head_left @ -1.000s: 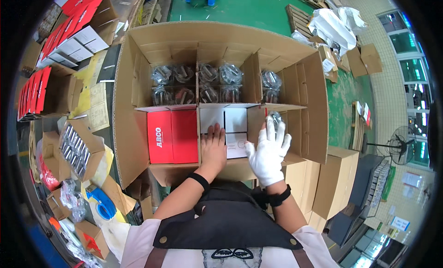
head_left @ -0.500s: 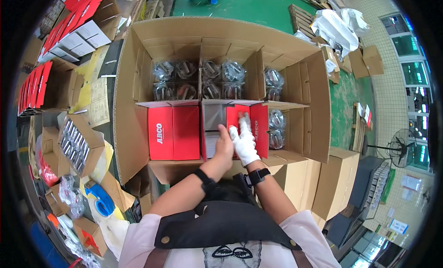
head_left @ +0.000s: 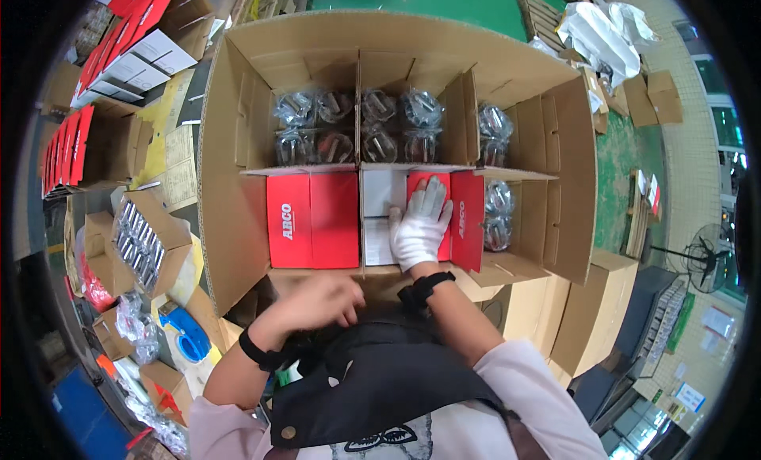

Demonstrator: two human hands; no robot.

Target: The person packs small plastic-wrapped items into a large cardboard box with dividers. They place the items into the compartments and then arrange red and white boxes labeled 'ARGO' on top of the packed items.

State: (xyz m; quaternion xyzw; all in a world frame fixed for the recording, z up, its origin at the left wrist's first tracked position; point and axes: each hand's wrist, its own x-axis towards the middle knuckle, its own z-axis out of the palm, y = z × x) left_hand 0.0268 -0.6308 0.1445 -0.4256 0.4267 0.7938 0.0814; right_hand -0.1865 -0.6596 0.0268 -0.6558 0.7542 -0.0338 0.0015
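Note:
My right hand, in a white glove, lies flat with fingers stretched out on a red and white box. That box stands in the front middle compartment of a big cardboard carton; one red flap is raised at its right side, while white panels show at its left. Bare and slightly blurred, my left hand hovers by the carton's front edge, fingers loosely curled with nothing seen in them. A closed red box fills the front left compartment. Plastic-wrapped glass jars sit in pairs in the other compartments.
On the left bench are a small carton of metal tubes, a blue tape dispenser and several red boxes. Closed cartons stand at the right. Farther right is a black fan.
My left hand has drawn back from the middle box toward me and left. My right hand now presses flat, a little farther left on the box. The view has shifted slightly.

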